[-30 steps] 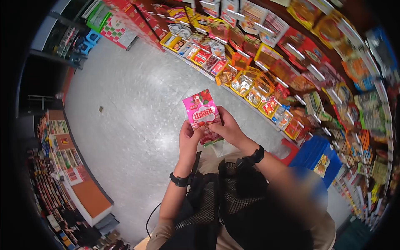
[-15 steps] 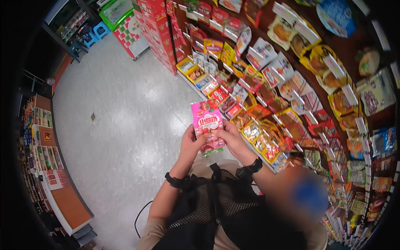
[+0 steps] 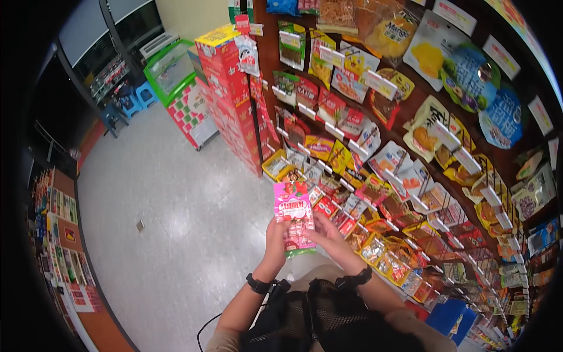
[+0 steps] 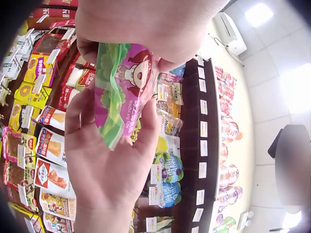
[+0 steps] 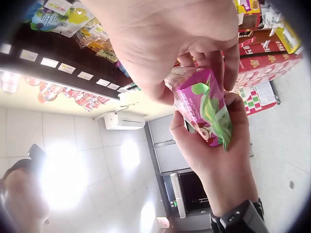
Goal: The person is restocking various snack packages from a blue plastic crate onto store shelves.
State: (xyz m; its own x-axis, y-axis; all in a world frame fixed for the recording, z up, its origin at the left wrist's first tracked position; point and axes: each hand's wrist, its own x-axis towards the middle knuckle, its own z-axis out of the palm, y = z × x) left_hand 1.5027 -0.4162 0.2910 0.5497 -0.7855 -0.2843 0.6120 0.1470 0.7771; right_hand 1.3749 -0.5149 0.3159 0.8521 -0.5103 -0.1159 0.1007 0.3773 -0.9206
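Both hands hold a pink snack packet (image 3: 294, 212) with a green bottom edge, upright in front of the torso. The left hand (image 3: 277, 239) grips its left side, thumb on the front, and the right hand (image 3: 334, 242) grips the lower right side. In the left wrist view the packet (image 4: 121, 87) lies between the left hand (image 4: 146, 26) above and the right hand (image 4: 109, 165) below. The right wrist view shows the packet's green end (image 5: 214, 111), with the right hand (image 5: 175, 34) above and the left hand (image 5: 214, 155) below.
Hanging snack bags (image 3: 428, 135) fill the shelves on the right, with yellow bins (image 3: 384, 261) of small packs below. Red stacked boxes (image 3: 231, 105) and a green-topped freezer (image 3: 170, 73) stand ahead. A counter (image 3: 105, 328) runs along the left, beside grey floor (image 3: 176, 193).
The head view has tilted up and shows more of the upper shelves, boxes and freezer. The hands and packet now appear lower in it, still together, with the grip much the same.
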